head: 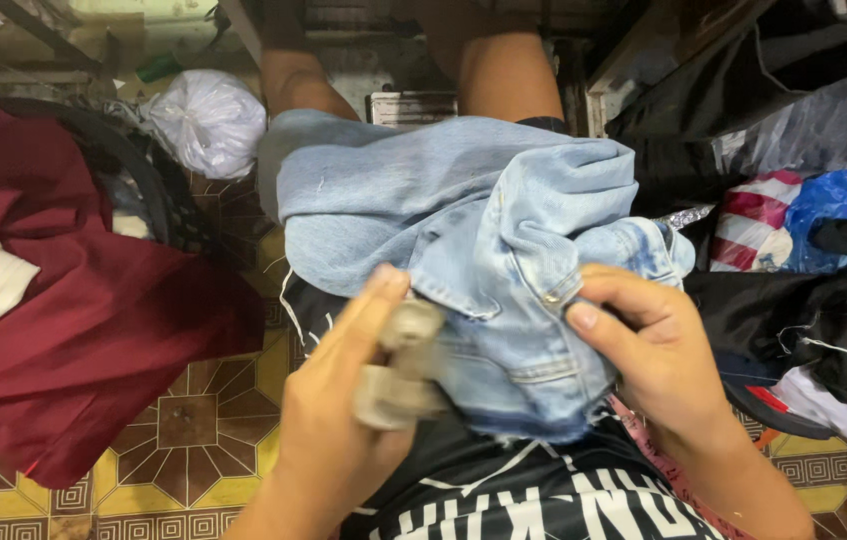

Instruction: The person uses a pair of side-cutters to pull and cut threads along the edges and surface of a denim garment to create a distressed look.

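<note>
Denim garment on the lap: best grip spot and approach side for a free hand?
Likely the denim garment's loose far fold, from above on the left. It lies bunched and uncovered there, while the right hand pinches the near seam by the rivet and the left hand holds a pale tool.

The pale tool (398,368) in the left hand (338,420) was blurred beyond telling; the denim garment's (463,220) lower part was hidden behind both hands, and the maroon cloth (93,330) was cut off at the left edge

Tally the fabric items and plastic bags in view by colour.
Light blue denim garment, gripped by the left hand and right hand: 1
Dark red cloth: 1
White plastic bag: 1
Blue plastic bag: 1
Total: 4
</note>
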